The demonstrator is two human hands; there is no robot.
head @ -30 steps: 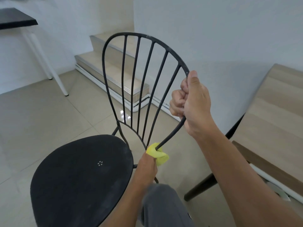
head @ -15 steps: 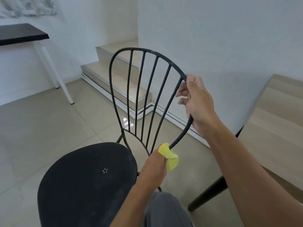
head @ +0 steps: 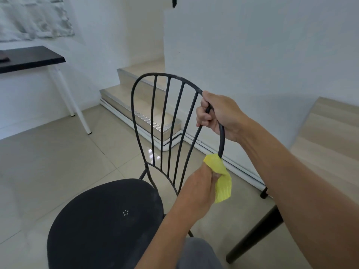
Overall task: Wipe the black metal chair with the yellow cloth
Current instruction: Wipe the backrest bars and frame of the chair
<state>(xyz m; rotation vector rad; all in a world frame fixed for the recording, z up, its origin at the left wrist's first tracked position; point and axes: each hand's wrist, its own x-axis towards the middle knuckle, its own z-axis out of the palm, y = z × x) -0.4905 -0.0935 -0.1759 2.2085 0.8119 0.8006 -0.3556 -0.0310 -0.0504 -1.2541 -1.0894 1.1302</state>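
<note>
The black metal chair (head: 108, 220) stands in front of me, round dusty seat at lower left, its thin-barred backrest (head: 167, 121) rising in the middle. My right hand (head: 219, 113) is closed around the right side of the backrest's outer rod, near the top. My left hand (head: 200, 187) grips the yellow cloth (head: 221, 177), which is wrapped around that same rod lower down, a short way below my right hand. A loose end of the cloth hangs down to the right of my fingers.
A light wooden table (head: 330, 144) with dark legs (head: 254, 233) stands close on the right. Tiled steps (head: 136, 105) rise behind the chair along the white wall. A black-topped table with white legs (head: 64, 88) stands at the far left. The floor is glossy beige tile.
My left hand with the cloth has slid up along the right rod toward my right hand. My right hand loosened, then closed again on the rod. The camera view shifted, showing the chair lower.
</note>
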